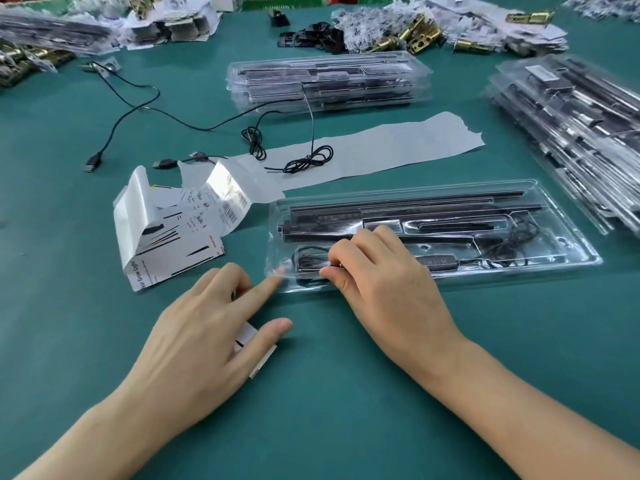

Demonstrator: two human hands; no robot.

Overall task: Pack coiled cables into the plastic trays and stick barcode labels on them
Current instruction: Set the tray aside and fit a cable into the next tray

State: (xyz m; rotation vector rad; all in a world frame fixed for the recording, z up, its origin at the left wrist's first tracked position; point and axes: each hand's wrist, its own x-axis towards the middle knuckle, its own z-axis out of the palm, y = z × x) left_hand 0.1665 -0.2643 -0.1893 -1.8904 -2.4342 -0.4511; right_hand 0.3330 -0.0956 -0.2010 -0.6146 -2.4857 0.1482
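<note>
Left hand (204, 327), nearest, lies spread flat on the green table (329, 410), index tip at the near-left corner of the plastic tray (585, 259). Right hand (377, 271) reaches into that tray's left pocket, fingers curled, pinching the coiled cable (304, 259) seated there. Small white label (258, 358) lies partly under the left fingers. Risk assessed: coil may spring open on release and ride over the pocket wall; label may crease or cling to the fingers.

My head-worn camera looked forward and down across the green table (69, 216), close over my left hand (194, 327) at 7 o'clock and my right hand (381, 282) at 5; the stack of filled plastic trays (329, 81) lay farther off at 12.
</note>
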